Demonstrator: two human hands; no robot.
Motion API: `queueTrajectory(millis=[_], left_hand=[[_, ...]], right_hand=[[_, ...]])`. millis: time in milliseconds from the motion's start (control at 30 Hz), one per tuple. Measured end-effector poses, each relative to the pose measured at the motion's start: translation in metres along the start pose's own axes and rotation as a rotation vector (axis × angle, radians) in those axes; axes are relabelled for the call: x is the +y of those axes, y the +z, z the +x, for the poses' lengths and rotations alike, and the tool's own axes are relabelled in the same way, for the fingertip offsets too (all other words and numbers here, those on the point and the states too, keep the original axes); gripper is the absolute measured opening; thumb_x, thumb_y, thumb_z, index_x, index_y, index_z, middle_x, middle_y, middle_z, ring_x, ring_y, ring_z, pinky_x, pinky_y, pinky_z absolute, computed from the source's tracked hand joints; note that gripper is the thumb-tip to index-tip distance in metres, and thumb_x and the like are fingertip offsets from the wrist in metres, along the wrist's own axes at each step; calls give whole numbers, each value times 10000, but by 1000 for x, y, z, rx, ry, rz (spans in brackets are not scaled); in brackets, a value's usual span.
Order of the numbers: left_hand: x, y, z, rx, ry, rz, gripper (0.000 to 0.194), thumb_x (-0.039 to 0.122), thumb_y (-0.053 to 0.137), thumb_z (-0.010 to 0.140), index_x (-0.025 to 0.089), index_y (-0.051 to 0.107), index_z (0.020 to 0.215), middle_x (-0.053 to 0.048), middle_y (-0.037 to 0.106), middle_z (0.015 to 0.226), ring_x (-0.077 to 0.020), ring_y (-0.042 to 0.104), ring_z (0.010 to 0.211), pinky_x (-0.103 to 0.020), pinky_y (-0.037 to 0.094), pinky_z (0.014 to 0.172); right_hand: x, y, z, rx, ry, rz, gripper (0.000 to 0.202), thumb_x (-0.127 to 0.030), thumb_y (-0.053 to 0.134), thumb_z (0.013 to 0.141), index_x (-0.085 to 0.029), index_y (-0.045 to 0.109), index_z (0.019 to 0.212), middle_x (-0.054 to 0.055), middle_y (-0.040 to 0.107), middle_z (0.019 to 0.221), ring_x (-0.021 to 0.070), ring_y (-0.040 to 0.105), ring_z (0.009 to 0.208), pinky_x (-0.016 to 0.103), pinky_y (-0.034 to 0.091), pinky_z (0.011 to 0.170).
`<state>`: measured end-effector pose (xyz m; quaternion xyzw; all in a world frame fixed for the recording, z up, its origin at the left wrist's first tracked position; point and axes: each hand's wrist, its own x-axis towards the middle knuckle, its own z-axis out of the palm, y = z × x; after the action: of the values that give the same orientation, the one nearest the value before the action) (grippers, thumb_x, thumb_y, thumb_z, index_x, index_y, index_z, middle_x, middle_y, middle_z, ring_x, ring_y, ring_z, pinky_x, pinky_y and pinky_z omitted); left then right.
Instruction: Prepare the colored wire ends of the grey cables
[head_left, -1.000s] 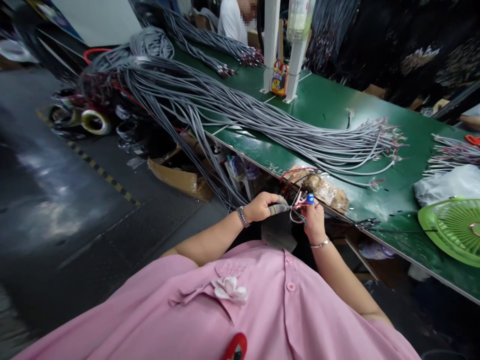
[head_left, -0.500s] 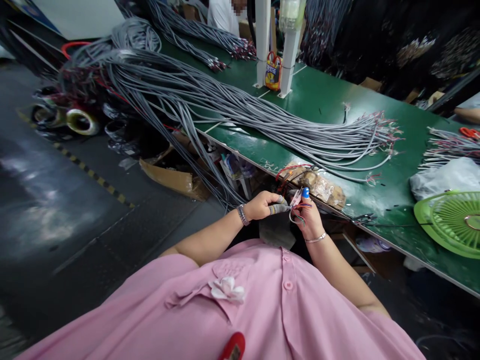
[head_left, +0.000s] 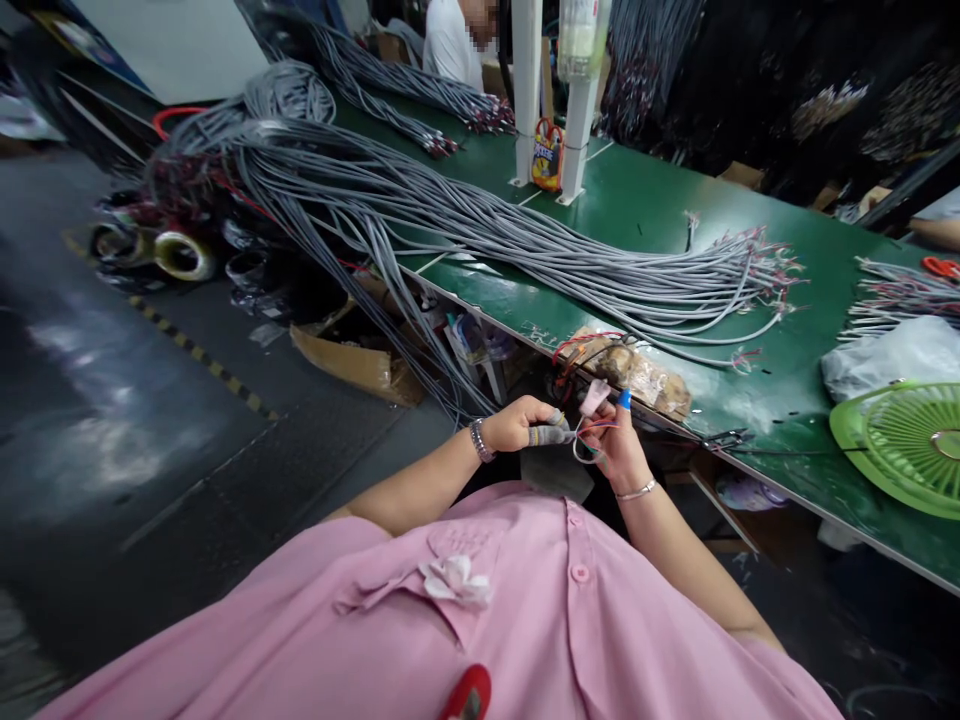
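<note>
Since a second ago the whole scene has slid slightly in the frame, and the two hands have drawn down a little from the bench edge toward the pink shirt (head_left: 525,600). The right hand's blue-capped fingertip, then pressed into the wire ends, now points up clear of them.

The green workbench (head_left: 675,210) carries a long bundle of grey cables (head_left: 487,230) running from the far left to their stripped coloured ends at the right. A green fan grille (head_left: 900,440) lies at the near right edge, with a white plastic bag (head_left: 892,355) just behind it. A person in a white shirt (head_left: 450,40) sits at the far end.

The left hand (head_left: 517,425) is closed around the end of a grey cable (head_left: 551,436), thumb and fingers wrapped tight. The right hand (head_left: 619,445) pinches the thin coloured wires (head_left: 592,440) fanning from that cable end, the other fingers loosely spread, the index wearing the blue cap and another a pale one. The cable end sits between the hands, just below the bench edge, its red, green and blue strands looping out.
</note>
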<state>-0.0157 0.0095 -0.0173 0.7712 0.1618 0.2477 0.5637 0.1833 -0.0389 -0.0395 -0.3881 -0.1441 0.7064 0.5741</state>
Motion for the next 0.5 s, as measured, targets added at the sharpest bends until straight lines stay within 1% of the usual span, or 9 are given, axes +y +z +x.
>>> queueTrajectory(millis=[100, 167, 267, 333, 400, 500], left_hand=[[1, 2, -13, -13, 13, 7, 372, 450, 620, 893, 99, 746, 907, -107, 715, 801, -159, 647, 714, -229, 496, 681], [0, 3, -22, -8, 28, 21, 339, 421, 622, 898, 106, 747, 900, -105, 716, 783, -154, 648, 698, -226, 497, 682], [1, 5, -33, -1, 43, 52, 313, 397, 622, 902, 112, 750, 900, -113, 722, 783, -156, 657, 699, -226, 498, 684], [3, 6, -37, 6, 36, 83, 303, 394, 623, 902, 120, 754, 904, -114, 729, 793, -160, 666, 712, -227, 499, 694], [3, 7, -39, 16, 18, 121, 285, 385, 625, 903, 133, 756, 916, -107, 734, 811, -160, 671, 729, -223, 495, 708], [3, 10, -40, 21, -22, 170, 259, 373, 629, 903, 149, 756, 925, -85, 735, 825, -152, 672, 747, -214, 486, 719]], right_hand=[[3, -13, -3, 28, -7, -12, 537, -721, 633, 767, -186, 602, 798, 16, 646, 698, 45, 411, 417, 129, 205, 296], [3, -19, -8, 4, 19, -58, 531, -706, 648, 766, -177, 624, 809, 25, 647, 734, 37, 378, 427, 131, 182, 309], [-1, -22, -21, -128, 42, -200, 570, -727, 586, 796, -162, 662, 811, 19, 608, 706, 36, 282, 420, 163, 142, 329], [-6, -21, -33, -224, 39, -359, 599, -736, 559, 807, -148, 671, 779, 10, 569, 650, 41, 248, 426, 186, 140, 352], [-12, -17, -44, -289, 39, -552, 556, -689, 617, 800, -137, 673, 751, 3, 551, 613, 49, 285, 450, 198, 179, 388], [-17, -11, -54, -285, -5, -762, 431, -562, 729, 776, -136, 675, 730, -12, 541, 593, 67, 372, 515, 206, 253, 457]])
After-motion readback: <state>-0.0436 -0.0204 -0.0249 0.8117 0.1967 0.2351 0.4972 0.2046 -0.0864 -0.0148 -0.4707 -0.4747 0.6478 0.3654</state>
